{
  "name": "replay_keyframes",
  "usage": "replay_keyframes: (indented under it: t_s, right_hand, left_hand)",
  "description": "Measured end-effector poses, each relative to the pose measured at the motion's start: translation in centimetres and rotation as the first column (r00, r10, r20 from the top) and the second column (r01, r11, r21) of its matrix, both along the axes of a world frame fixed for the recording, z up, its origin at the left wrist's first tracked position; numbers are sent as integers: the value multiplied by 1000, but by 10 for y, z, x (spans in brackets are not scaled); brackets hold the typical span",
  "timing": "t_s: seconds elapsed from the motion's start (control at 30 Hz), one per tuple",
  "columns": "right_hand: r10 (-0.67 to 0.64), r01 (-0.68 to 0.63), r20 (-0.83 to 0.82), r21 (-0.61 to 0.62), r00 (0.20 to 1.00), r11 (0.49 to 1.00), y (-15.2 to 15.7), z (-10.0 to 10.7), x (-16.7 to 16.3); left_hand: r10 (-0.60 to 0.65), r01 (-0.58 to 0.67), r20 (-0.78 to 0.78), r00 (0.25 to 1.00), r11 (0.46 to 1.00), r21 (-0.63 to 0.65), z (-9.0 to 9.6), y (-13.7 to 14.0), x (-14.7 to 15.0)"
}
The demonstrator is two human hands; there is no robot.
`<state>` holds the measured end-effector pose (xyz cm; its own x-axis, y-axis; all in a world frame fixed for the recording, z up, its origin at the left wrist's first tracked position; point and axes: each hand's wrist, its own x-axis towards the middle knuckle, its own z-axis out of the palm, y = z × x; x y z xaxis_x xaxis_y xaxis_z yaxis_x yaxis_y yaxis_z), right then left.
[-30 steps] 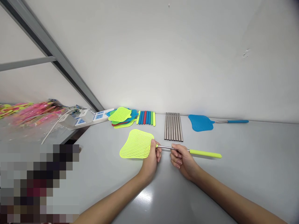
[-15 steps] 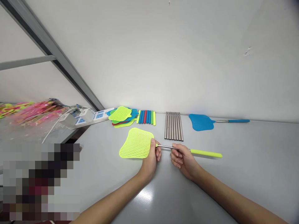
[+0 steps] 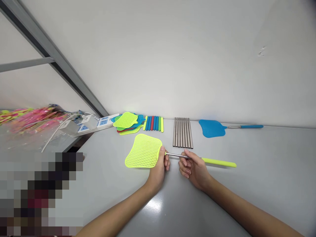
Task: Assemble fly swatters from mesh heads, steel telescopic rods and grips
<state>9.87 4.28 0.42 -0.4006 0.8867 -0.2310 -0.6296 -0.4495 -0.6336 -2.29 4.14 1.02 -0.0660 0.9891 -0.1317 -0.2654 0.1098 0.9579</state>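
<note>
Left hand [image 3: 158, 168] pinched yellow swatter [image 3: 143, 151] short of worktop's [image 3: 266, 177] far edge; right hand [image 3: 197, 171] held metal rod [image 3: 174, 154], thumb newly raised, grip seemingly looser

Watching remotely, I see through one camera worn on the person's head, facing forward and down across a grey table [image 3: 269, 177], near enough that the left hand [image 3: 158, 166] and right hand [image 3: 195, 168] sit just below centre, while the pale wall [image 3: 182, 72] behind fills the upper half.
</note>
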Motion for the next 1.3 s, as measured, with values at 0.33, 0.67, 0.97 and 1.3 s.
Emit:
replay_keyframes:
  t_s: [0.33, 0.67, 0.97, 1.3]
  right_hand:
    - [-25, 24, 31, 10, 999, 1000, 1, -6, -1]
    - [-41, 39, 93, 27, 995, 999, 1, -6, -2]
    - [4, -10, 119, 50, 993, 999, -1, -6, -1]
    - [101, -115, 149, 94, 984, 989, -4, -5, -3]
  left_hand:
    - [-9, 7, -78, 997, 1000, -24, 0, 1, 0]
    - [-124, 126, -136, 983, 992, 5, -1, 1, -5]
    - [-133, 140, -241, 961, 990, 8, -1, -3, -7]
    - [-274, 306, -251, 928, 947, 98, -2, -7, -3]
